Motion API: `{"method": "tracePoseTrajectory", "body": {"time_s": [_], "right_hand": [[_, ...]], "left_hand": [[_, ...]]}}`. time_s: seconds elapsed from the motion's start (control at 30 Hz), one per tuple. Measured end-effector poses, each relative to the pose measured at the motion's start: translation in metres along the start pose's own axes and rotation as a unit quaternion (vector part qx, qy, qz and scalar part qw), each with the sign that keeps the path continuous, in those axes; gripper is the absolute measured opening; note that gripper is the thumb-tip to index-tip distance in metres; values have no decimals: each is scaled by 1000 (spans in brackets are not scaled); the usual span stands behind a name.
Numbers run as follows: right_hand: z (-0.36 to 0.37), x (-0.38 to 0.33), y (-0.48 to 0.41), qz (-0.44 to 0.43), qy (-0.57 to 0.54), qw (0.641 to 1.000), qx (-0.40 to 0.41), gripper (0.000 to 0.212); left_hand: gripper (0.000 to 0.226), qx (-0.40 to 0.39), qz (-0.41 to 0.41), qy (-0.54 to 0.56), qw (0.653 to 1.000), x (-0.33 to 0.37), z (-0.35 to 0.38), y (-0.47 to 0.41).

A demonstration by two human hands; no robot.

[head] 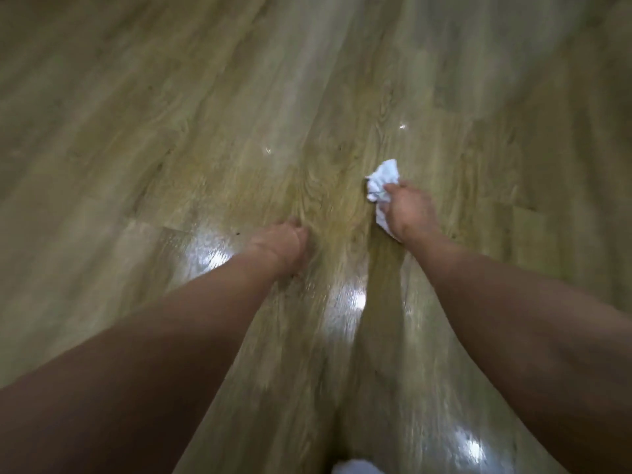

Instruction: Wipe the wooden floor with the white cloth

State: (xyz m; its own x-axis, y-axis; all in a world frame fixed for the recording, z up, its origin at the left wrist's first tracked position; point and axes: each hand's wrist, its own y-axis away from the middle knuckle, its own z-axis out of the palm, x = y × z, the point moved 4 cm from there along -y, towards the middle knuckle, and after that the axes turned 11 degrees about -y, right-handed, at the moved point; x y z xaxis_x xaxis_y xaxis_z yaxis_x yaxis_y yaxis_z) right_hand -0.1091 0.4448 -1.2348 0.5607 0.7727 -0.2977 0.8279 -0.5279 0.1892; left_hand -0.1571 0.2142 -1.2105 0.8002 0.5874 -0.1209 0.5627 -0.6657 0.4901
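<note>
Presently right hand (410,208) grips bunched white cloth (384,177) against wooden floor (171,131); left hand (284,244) rests curled, empty; wiping judged partway.

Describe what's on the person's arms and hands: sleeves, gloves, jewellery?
Nothing worn that shows. The left forearm and right forearm are bare to the frame edge, no sleeve in view. The left hand and right hand are ungloved; no watch, band or ring visible, though the picture is blurred.
</note>
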Motion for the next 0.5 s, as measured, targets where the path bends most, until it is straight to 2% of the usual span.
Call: {"method": "tracePoseTrajectory", "body": {"time_s": [0.03, 0.1, 0.2, 0.27, 0.3, 0.37, 0.43, 0.5], "right_hand": [[-1, 7, -6, 33, -3, 998, 46, 35], [5, -8, 3, 26, 25, 996, 86, 38], [37, -49, 68, -101, 20, 994, 48, 46], [45, -65, 112, -183, -7, 982, 37, 44], [43, -63, 119, -223, -11, 974, 27, 43], [36, -47, 106, -285, 47, 957, -25, 45], [21, -15, 67, -259, 86, 962, -25, 45], [2, 23, 23, -161, 70, 984, 22, 43]], "left_hand": [[43, 20, -1, -9, 1000, -5, 0, -11], [43, 46, 1, -19, 999, -16, 5, -24], [43, 55, 13, -4, 998, -25, 24, -19], [47, 68, -5, 20, 997, -28, 32, -12], [49, 68, -18, 23, 997, -28, 34, -12], [51, 45, -33, -11, 998, -23, 32, -9], [49, 27, -49, -7, 998, -19, 22, -6], [45, 27, -55, -14, 998, -13, 12, -4]]}}
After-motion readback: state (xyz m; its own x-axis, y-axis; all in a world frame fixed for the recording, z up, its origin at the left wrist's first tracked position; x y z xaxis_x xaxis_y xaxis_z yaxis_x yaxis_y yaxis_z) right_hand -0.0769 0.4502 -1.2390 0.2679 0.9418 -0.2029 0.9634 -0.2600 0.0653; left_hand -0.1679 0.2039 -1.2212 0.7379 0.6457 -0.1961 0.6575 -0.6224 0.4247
